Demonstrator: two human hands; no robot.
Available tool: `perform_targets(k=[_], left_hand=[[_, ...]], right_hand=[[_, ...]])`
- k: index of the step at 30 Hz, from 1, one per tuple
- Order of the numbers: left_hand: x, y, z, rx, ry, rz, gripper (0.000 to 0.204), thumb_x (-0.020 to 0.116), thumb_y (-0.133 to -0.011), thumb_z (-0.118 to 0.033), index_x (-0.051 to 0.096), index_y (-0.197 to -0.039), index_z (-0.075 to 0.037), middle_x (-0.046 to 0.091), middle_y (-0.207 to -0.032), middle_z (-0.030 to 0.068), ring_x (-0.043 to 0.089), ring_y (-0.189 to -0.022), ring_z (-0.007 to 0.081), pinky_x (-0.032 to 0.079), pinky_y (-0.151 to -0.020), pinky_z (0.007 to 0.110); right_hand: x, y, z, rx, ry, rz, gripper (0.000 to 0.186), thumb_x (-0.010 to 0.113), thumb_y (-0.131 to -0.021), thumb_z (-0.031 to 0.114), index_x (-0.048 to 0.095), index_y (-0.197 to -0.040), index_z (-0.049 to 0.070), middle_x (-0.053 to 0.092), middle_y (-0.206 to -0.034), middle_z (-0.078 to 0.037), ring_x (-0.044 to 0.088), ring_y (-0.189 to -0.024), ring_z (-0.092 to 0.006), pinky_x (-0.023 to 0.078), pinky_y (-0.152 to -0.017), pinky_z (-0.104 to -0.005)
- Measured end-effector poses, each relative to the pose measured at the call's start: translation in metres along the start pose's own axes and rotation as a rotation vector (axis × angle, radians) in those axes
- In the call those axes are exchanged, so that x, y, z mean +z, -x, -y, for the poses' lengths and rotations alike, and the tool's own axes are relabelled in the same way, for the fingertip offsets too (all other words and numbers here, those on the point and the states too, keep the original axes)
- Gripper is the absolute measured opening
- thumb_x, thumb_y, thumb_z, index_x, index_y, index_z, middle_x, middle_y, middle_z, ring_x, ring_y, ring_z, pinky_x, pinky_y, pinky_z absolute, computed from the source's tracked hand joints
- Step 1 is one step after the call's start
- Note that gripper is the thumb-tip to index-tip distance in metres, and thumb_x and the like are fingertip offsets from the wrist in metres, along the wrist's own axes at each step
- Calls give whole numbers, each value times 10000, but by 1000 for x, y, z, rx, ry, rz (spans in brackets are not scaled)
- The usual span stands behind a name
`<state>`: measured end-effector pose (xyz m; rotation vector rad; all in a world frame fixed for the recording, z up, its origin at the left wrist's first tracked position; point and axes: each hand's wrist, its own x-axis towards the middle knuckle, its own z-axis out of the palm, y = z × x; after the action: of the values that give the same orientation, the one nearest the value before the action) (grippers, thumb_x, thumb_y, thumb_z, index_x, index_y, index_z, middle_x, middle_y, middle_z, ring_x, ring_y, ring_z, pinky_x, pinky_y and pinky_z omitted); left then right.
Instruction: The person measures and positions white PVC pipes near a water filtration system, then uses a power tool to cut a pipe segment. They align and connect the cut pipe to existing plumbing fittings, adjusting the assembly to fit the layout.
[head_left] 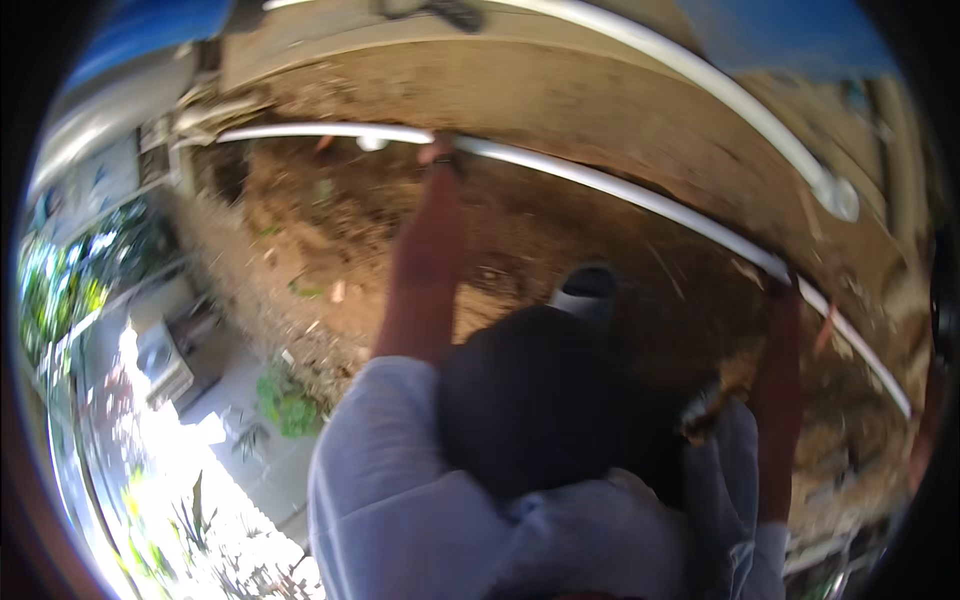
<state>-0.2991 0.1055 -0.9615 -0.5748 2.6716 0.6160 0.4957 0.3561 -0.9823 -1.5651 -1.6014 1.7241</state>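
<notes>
A smooth, plastic-looking lower white pipe point(600, 181) with a slight sheen spans rough, crumbly brown soil point(290, 215) mid-frame, while a glossy upper white pipe point(700, 72), also plastic in look, curves at upper right. At bottom, a pale shirt point(400, 510) shows matt, creased cloth.

Long, slim white pipe point(600, 182); gripped at two spots, stretched over brown soil point(340, 225), upper left to lower right.
</notes>
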Motion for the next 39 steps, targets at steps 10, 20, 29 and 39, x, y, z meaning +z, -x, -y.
perform_targets(k=[10, 20, 29, 39], left_hand=[[-40, 40, -2, -77, 474, 236, 358, 476, -1065, -189, 527, -1337, 38, 616, -1258, 207, 624, -1127, 337, 565, -984, 505], [-31, 27, 9, -178, 728, 396, 350, 471, -1069, -155, 511, -1338, 65, 598, -1264, 223, 599, -1189, 335, 557, -1027, 484], [-27, 26, 7, -212, 681, 495, 383, 410, -1091, -182, 497, -1403, 23, 556, -1351, 219, 555, -1267, 320, 530, -1070, 472], [-28, 53, 1, -206, 637, 397, 336, 453, -1081, -168, 562, -1322, 39, 613, -1290, 210, 622, -1171, 306, 561, -1032, 457]], right_hand=[[39, -27, 90, 929, -710, -599, 457, 771, -887, 359, 563, -1105, 15, 610, -912, -169, 654, -843, -305, 643, -780, -454], [31, -13, 116, 932, -562, -509, 517, 814, -845, 401, 559, -1036, -5, 596, -875, -114, 647, -750, -202, 647, -700, -380], [34, -9, 119, 947, -567, -578, 502, 816, -849, 383, 562, -1001, -22, 591, -825, -104, 627, -681, -187, 643, -641, -359], [37, -5, 125, 943, -543, -567, 528, 834, -825, 411, 560, -1005, -3, 589, -797, -78, 621, -687, -194, 638, -663, -385]])
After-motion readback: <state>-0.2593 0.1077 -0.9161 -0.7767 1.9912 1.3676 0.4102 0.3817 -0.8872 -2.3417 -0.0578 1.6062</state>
